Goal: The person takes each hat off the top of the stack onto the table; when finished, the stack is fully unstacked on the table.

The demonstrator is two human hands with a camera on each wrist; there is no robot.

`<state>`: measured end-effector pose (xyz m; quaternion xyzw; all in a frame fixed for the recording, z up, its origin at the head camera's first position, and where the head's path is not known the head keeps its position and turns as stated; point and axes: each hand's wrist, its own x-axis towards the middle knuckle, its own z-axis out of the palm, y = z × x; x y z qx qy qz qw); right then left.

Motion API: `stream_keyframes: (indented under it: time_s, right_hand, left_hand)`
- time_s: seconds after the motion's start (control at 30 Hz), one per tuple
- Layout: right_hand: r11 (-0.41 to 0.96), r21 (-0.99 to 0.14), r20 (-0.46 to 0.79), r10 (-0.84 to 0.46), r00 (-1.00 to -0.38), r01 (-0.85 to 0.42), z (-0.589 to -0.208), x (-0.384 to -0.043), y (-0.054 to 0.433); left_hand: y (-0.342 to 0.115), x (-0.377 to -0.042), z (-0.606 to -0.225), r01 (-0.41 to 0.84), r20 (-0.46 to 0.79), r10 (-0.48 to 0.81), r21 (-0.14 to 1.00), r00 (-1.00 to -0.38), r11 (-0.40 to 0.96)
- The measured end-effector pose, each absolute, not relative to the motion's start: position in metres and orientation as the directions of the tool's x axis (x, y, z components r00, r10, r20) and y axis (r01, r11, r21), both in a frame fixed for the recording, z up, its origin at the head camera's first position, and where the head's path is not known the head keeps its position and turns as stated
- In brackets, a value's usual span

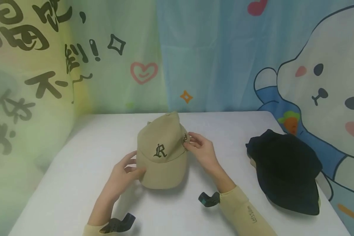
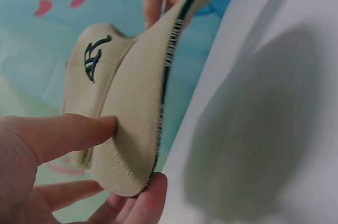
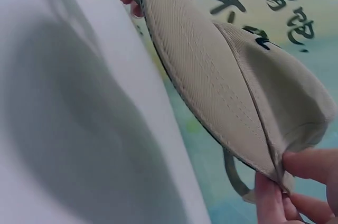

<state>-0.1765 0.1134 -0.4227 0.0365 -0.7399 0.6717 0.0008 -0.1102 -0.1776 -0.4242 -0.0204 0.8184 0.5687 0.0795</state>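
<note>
I see the beige cap (image 1: 160, 137) between the left hand (image 1: 124, 173), which pinches its brim (image 1: 165, 175), and the right hand (image 1: 203, 151), which pinches its opposite side. It is raised above the desk (image 1: 224, 141).

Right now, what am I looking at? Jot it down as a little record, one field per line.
Left hand: grips the brim of the beige cap
Right hand: pinches the beige cap's opposite side
Marking: dark letter R on the front
Table: white
Black cap: on the table's right side, no hand on it
Backdrop: curtain with cartoon print
</note>
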Motion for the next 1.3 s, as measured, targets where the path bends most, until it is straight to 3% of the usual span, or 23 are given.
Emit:
stream_keyframes:
  time_s: [0.2,0.37,0.67,0.9,1.3]
  right_hand:
    - [0.034,-0.998,0.048,0.011,-0.999,-0.048,-0.436,-0.181,0.068]
    - [0.012,-1.000,0.025,-0.052,-0.998,-0.025,-0.434,-0.184,0.037]
    - [0.009,-0.999,0.032,-0.116,-0.993,-0.034,-0.448,-0.193,0.011]
    - [-0.087,-0.995,-0.046,-0.107,-0.993,0.055,-0.464,-0.190,-0.002]
    - [0.025,-1.000,0.002,-0.096,-0.995,-0.005,-0.474,-0.188,-0.003]
  left_hand:
    - [-0.210,-0.097,-0.424,-0.162,-0.181,0.017,0.919,-0.983,0.359]
    - [-0.231,-0.089,-0.424,-0.174,-0.178,-0.020,0.922,-0.984,0.345]
    - [-0.251,-0.090,-0.434,-0.206,-0.194,-0.069,0.920,-0.979,0.333]
    - [-0.257,-0.091,-0.440,-0.250,-0.239,-0.077,0.886,-0.968,0.391]
    - [-0.261,-0.091,-0.448,-0.276,-0.261,-0.091,0.882,-0.961,0.382]
